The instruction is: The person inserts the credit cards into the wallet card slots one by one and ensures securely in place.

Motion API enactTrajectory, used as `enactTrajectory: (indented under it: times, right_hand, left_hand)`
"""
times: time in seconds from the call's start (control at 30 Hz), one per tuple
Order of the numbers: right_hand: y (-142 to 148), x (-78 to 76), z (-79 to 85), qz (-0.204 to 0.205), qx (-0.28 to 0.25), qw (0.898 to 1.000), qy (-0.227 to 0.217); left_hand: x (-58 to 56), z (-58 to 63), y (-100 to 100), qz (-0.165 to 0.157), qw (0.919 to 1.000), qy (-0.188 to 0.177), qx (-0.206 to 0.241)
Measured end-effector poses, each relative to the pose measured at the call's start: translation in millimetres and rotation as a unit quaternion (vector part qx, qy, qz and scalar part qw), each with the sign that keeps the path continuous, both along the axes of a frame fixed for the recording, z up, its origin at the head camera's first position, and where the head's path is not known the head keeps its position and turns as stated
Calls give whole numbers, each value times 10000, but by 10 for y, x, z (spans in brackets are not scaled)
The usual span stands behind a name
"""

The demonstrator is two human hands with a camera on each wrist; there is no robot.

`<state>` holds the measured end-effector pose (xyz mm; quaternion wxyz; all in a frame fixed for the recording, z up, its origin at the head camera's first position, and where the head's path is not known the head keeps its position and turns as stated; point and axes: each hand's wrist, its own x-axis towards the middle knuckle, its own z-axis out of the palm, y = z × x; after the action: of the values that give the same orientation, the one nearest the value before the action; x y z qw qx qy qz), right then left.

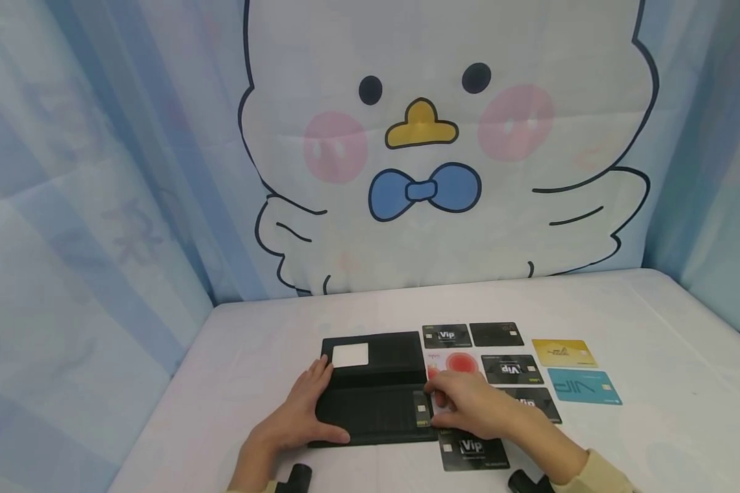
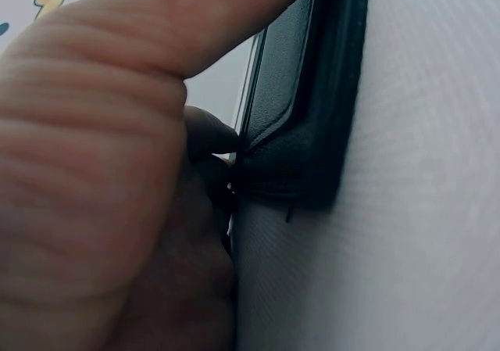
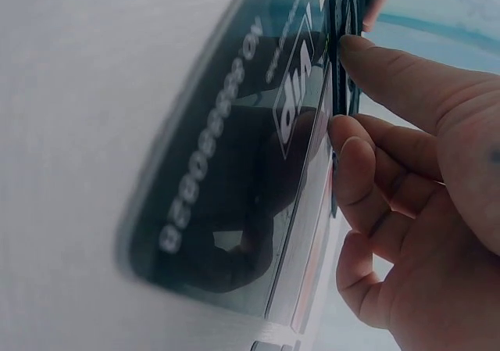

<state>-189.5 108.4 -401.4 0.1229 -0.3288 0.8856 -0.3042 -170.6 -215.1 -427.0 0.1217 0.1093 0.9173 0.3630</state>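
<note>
Right hand at short chip end of dark card on open black wallet; left hand braces wallet

Head view: black wallet lies unfolded flat on the white-covered table, left of most of the loose cards. Fold runs side to side. A white rectangle shows at the upper panel's left; insert or window, cannot tell.

Left hand: open, fingers extended along the wallet's left edge, thumb laid on the lower panel near its bottom edge. Left wrist view is mostly thumb and palm, with a wallet corner beyond.

Right hand: fingers bent, thumb and forefinger pinching the dark chip card at the right end of the lower panel. Only a narrow strip with the chip is visible. How far the card is inside a slot: cannot tell.

Loose cards, right of wallet: upper black Vip card; plain black card beside it; red-and-white card, partly under the right hand; middle black Vip card; another black Vip card, partly covered by hand; gold card and blue VIP card farthest right; lowest black Vip card just off the wallet's lower right corner.

Background: curtain with cartoon bird.
</note>
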Motion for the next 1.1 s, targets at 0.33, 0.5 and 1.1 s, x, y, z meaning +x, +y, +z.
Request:
enactTrajectory:
  times: [0.33,0.5,1.1]
  right_hand:
    - [-3,-8,-8,2,0,10000,23]
    - [14,0,29,-95,106,9998,142]
    - [147,79,54,-478,402,9980,57]
  left_hand:
    - [-1,-12,2,14,10000,17,17]
    - [-7,-10,7,-4,10000,1,31]
    - [-6,-5,-1,-7,10000,3,4]
